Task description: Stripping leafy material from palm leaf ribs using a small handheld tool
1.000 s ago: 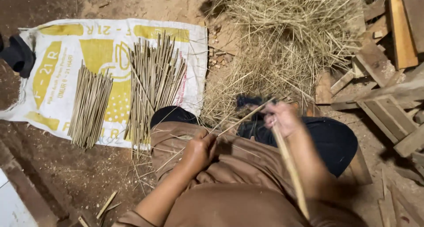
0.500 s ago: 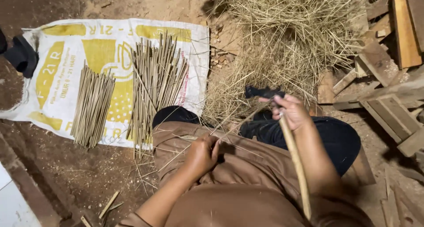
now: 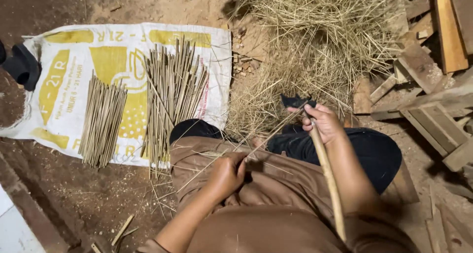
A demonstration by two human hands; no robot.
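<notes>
I see a thin bamboo strip [image 3: 268, 137] running slantwise over the lap, its low end in my left hand [image 3: 225, 174] and its high end up at my right hand [image 3: 322, 122]. The left hand's fingers are curled shut around the strip's near end. The right hand is wrapped around a knife with a long pale wooden handle [image 3: 329, 184]; the handle trails back along the right forearm, and the dark blade [image 3: 295, 101] sits just past the knuckles against the strip.

The ground is bare packed dirt. Beyond the right hand lies a heap of dry shavings [image 3: 315, 41], and further right of it a jumble of wood offcuts [image 3: 428, 85]. Left of the left hand a white and yellow sack [image 3: 69, 66] is spread flat, bearing two bundles of cut sticks [image 3: 170, 93], all laid pointing away from me.
</notes>
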